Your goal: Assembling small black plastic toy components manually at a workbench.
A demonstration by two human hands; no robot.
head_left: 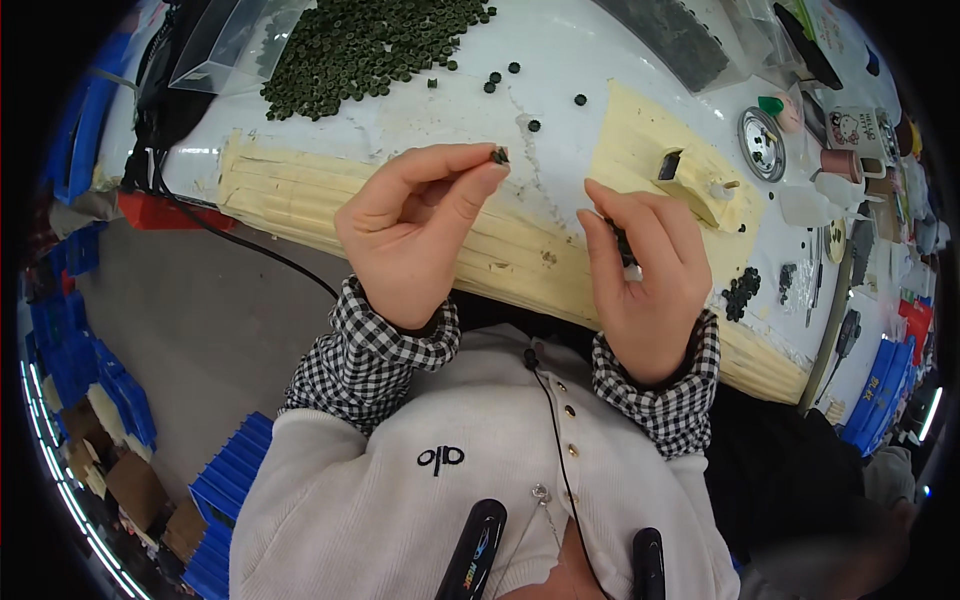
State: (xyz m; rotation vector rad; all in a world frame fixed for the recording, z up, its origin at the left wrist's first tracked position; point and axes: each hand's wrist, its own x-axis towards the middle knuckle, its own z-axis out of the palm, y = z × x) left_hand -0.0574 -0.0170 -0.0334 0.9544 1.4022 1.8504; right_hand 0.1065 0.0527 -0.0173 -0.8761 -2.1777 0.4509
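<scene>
My left hand (405,235) is raised over the near edge of the table, thumb and forefinger pinching a small dark green ring-shaped part (500,156). To its right, my right hand (655,265) is curled around something dark (622,243), mostly hidden by the fingers, so its kind cannot be told. The right thumb and forefinger tips stand a little apart. Beyond my left hand lies a large heap of similar small dark green parts (370,55). Several loose ones, among them one part (534,126), are scattered between the heap and my right hand.
Yellowish tape (290,190) covers the table's near edge. Right of my right hand are a taped block (695,185), a small pile of black parts (741,293) and a round metal dish (762,145). Clear plastic trays (225,60) stand behind. A black cable (255,248) hangs at left.
</scene>
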